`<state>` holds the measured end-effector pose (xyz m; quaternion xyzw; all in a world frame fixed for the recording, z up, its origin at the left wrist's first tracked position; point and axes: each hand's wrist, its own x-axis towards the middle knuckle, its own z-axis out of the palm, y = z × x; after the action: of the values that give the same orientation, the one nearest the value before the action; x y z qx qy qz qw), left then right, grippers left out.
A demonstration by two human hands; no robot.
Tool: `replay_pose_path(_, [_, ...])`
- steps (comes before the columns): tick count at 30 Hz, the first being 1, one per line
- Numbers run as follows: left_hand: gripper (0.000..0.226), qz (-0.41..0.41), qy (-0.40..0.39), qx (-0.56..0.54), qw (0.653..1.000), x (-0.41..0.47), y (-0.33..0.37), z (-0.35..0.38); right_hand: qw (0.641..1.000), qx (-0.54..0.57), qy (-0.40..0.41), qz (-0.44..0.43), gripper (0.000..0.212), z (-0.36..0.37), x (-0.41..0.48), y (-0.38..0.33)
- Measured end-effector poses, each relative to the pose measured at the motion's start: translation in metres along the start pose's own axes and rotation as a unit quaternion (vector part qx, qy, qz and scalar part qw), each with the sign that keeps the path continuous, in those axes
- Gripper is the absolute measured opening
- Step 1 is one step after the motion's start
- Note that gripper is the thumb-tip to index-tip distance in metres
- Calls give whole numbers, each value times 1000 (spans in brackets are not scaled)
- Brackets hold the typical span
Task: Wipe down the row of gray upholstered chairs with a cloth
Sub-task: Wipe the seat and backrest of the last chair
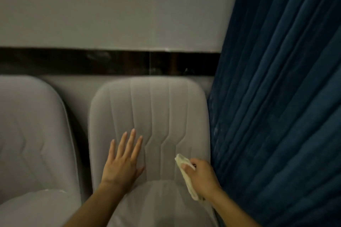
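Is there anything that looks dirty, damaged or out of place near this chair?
Yes: the blue curtain shows pale specks along its edge beside the gray chair, perhaps dust. The chair itself looks undamaged.

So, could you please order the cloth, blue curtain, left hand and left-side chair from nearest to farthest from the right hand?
1. cloth: gripped in the right hand.
2. blue curtain: just to its right.
3. left hand: flat on the backrest, leftward.
4. left-side chair: far left.

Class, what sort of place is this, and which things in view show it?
Probably a hall or waiting lounge, not certain: matching gray chairs stand side by side before a plain wall, next to a heavy blue curtain.
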<state>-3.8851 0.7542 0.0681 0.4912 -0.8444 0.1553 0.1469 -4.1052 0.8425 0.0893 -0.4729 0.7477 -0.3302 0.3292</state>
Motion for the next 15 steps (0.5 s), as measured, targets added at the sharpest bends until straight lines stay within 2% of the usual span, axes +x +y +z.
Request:
replay_pose_path(3, [85,0,-9,5,1000,37,-13,-77,1000,3,21,2,25,-48,-7,-78])
replay_pose_path(6, [108,-15,-17,8,1000,75,-18,-161,997,39,60,-41,23,-92,-17,-159])
replay_pose_path(8, [98,-25,-48,26,998,98,-22,-223,992,72,76,-73,24,-121,-25,-211])
replay_pose_path(10, [82,-59,-133,30,989,116,-29,-272,987,83,77,-110,33,-143,-33,-256])
replay_pose_path(12, [80,-74,-138,20,987,132,-41,-309,986,61,75,-133,43,-162,-40,-295])
replay_pose_path(15, [79,-89,-194,13,977,138,-60,-352,984,5,72,-160,54,-180,-50,-336])
